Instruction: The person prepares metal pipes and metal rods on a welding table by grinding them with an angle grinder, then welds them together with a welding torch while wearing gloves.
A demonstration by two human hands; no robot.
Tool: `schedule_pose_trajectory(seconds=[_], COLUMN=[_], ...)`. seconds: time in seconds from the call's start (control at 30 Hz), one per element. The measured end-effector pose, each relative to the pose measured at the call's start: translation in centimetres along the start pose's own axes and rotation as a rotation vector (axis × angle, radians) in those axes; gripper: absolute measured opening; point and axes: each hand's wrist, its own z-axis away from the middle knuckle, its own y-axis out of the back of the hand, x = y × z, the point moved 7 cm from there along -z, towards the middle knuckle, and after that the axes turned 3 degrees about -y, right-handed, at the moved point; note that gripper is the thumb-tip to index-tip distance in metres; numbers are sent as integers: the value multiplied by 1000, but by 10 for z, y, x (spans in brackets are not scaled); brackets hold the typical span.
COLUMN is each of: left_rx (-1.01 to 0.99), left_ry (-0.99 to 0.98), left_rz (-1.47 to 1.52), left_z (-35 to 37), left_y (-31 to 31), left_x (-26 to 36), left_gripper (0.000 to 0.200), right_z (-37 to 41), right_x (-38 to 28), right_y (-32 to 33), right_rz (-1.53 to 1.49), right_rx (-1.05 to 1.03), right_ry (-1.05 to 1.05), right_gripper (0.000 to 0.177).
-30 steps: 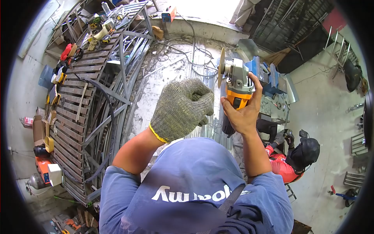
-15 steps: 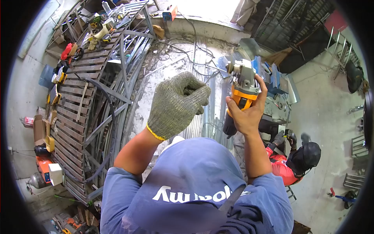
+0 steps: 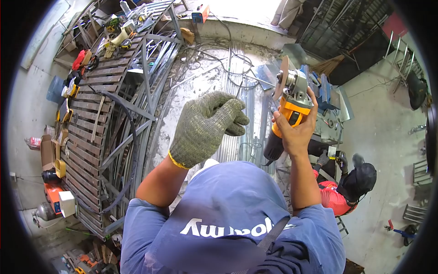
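An orange and black angle grinder [image 3: 292,109] is gripped in my bare right hand [image 3: 296,134], its metal gear head up and its dark body pointing down. A thin brownish disc [image 3: 283,75] sits on the grinder's head, seen nearly edge-on. To the left, my left hand [image 3: 205,128] wears a grey-green knitted glove with a yellow cuff. Its fingers are curled in toward the thumb, apart from the grinder. Whatever they may hold is hidden.
A slatted metal rack [image 3: 86,137] with steel lengths beside it fills the left. Cables [image 3: 223,59] lie on the floor ahead. A co-worker in red [image 3: 335,196] sits close at the right. Blue metal pieces [image 3: 324,93] stand beyond the grinder.
The grinder has moved slightly right and turned, so its disc now shows clearly. My gloved left hand has shifted slightly, its fingers still curled.
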Motion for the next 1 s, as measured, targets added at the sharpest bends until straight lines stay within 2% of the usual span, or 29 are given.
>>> schedule_pose_trajectory(seconds=[0.2,0.33,0.43,0.53,0.57,0.67,1.0], left_rx=[12,172,254,342,330,329,338], left_ry=[76,-72,-182,-226,-237,-250,-278], left_rz=[88,470,559,537,549,549,565], left_z=[-2,-13,-23,-20,-19,-19,-21], left_y=[3,19,37,41,41,43,39], left_x=[-2,-13,-9,3,5,8,11], left_gripper=[33,29,25,24,24,24,22], right_z=[-6,-9,-12,-13,-14,-13,-16], right_x=[7,16,27,29,27,23,25], right_y=[1,-2,-1,-1,-2,-3,-1], right_rz=[-102,-272,-355,-377,-379,-376,-359], right_rx=[-10,-82,-124,-111,-116,-115,-129], right_ry=[-37,-123,-197,-198,-196,-198,-173], right_gripper=[97,92,87,80,68,59,57])
